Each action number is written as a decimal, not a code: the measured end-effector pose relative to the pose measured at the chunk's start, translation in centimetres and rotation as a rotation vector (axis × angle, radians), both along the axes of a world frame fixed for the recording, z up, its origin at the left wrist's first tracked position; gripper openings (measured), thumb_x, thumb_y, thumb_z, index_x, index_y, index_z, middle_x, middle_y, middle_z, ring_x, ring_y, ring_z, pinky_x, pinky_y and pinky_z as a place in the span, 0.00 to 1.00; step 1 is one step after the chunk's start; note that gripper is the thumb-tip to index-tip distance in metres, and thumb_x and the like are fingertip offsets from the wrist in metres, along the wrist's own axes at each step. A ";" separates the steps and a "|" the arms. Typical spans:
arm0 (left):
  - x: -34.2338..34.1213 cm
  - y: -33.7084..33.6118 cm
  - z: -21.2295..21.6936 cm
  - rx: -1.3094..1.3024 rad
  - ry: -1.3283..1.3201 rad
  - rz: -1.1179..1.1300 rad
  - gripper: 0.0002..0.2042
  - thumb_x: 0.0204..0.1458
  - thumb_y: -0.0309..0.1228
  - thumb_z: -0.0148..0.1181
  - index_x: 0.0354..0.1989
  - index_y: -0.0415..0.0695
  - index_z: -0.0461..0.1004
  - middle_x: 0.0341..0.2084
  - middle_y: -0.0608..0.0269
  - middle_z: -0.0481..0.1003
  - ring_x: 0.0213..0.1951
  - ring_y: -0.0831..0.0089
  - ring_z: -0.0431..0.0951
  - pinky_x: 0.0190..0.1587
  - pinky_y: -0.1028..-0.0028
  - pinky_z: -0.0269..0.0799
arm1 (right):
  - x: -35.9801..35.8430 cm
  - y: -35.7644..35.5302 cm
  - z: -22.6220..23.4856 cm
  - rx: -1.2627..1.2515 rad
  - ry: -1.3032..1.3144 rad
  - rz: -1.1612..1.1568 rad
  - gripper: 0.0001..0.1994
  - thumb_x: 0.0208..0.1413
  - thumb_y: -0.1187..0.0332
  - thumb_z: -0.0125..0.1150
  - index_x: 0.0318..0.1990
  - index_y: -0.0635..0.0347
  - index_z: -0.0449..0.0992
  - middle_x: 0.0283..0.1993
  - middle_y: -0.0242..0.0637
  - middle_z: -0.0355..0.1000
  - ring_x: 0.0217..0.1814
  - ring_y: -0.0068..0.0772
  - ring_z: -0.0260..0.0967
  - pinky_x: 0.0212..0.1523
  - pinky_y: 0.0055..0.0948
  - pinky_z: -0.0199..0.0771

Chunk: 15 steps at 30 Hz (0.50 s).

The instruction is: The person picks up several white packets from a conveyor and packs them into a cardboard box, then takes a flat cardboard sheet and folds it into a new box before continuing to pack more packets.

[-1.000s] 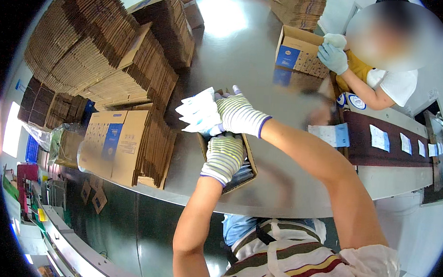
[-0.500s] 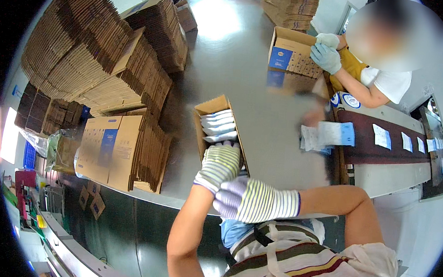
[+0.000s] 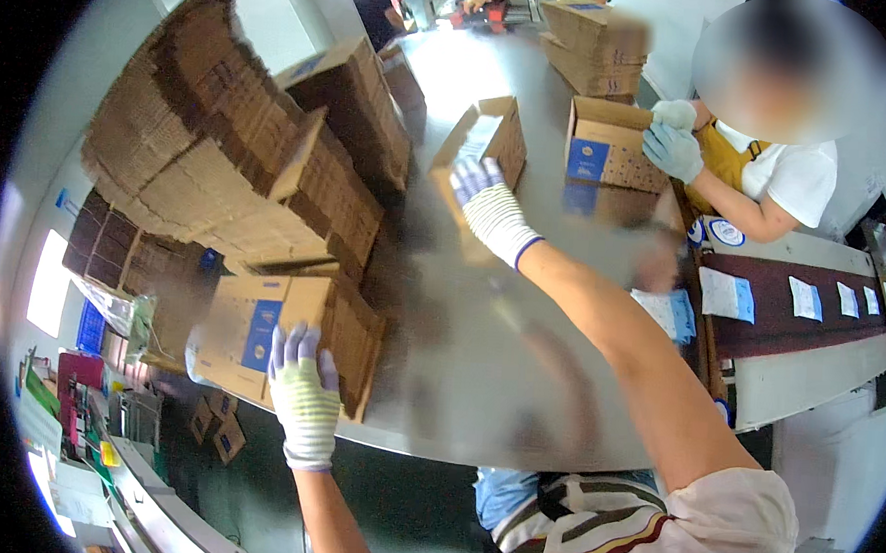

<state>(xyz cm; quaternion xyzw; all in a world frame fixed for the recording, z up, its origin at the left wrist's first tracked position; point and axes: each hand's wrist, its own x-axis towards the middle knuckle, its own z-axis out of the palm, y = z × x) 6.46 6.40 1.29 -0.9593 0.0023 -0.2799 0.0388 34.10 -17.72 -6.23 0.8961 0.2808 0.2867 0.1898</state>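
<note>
An open brown carton [image 3: 511, 148] with white packets [image 3: 480, 138] in it stands on the metal table, away from me. My right hand [image 3: 494, 214], in a striped knit glove, reaches out to it. Its fingers are stretched over the carton's near end, holding nothing that I can see. My left hand [image 3: 305, 394], gloved alike, is at the front of a stack of flattened cartons [image 3: 295, 319] on the left. Its fingers are extended against or just in front of the foremost carton; whether they touch it I cannot tell.
Tall piles of flattened cartons [image 3: 239, 156] line the table's left side. Across the table [image 3: 458, 377], a person with gloved hands [image 3: 673, 153] handles another open carton [image 3: 615, 140]. Blue-and-white packets [image 3: 727, 294] lie on a dark conveyor belt [image 3: 761, 333] at the right.
The packet-filled carton has moved away from me across the table. My right hand has followed it outward. My left hand has left the carton and moved left to the flattened cartons.
</note>
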 end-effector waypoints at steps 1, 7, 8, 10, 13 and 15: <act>-0.9 1.3 -0.8 0.028 0.006 0.025 0.19 0.49 0.27 0.56 0.51 0.42 0.67 0.53 0.53 0.67 0.59 0.45 0.61 0.60 0.53 0.58 | 0.8 0.6 0.1 0.093 0.131 -0.032 0.28 0.60 0.68 0.38 0.68 0.60 0.48 0.72 0.49 0.43 0.75 0.48 0.37 0.71 0.53 0.33; -2.7 2.8 -4.7 -0.015 0.209 0.353 0.38 0.43 0.39 0.64 0.62 0.37 0.54 0.60 0.42 0.57 0.63 0.45 0.54 0.64 0.51 0.50 | -10.4 0.0 -3.2 -0.098 0.615 0.298 0.29 0.57 0.64 0.47 0.66 0.61 0.53 0.71 0.47 0.46 0.74 0.47 0.41 0.71 0.45 0.39; -2.0 1.9 -4.4 -0.018 0.217 0.359 0.39 0.43 0.39 0.65 0.62 0.37 0.55 0.60 0.42 0.57 0.63 0.45 0.55 0.64 0.51 0.50 | -11.9 -1.3 -5.9 -0.065 0.644 0.341 0.29 0.56 0.63 0.49 0.65 0.62 0.55 0.70 0.47 0.50 0.73 0.48 0.44 0.71 0.45 0.41; -1.7 1.4 -4.2 0.016 0.212 0.391 0.39 0.42 0.41 0.66 0.62 0.38 0.55 0.60 0.43 0.58 0.61 0.46 0.58 0.64 0.54 0.51 | -14.4 -3.2 -10.4 0.142 0.686 0.426 0.27 0.57 0.61 0.50 0.63 0.62 0.60 0.67 0.48 0.55 0.70 0.48 0.50 0.69 0.45 0.46; -2.8 1.2 -4.1 0.047 0.227 0.377 0.33 0.43 0.38 0.64 0.59 0.39 0.60 0.54 0.47 0.64 0.57 0.50 0.64 0.58 0.56 0.61 | -16.9 -3.2 -12.4 0.350 0.708 0.461 0.23 0.58 0.60 0.49 0.59 0.61 0.64 0.64 0.48 0.58 0.67 0.48 0.54 0.67 0.46 0.49; -4.1 0.6 -4.0 0.111 0.186 0.374 0.24 0.47 0.31 0.59 0.55 0.41 0.64 0.51 0.52 0.67 0.54 0.53 0.67 0.56 0.60 0.64 | -17.8 -3.3 -12.4 0.358 0.739 0.470 0.23 0.58 0.58 0.49 0.58 0.61 0.66 0.64 0.48 0.59 0.67 0.48 0.54 0.67 0.46 0.50</act>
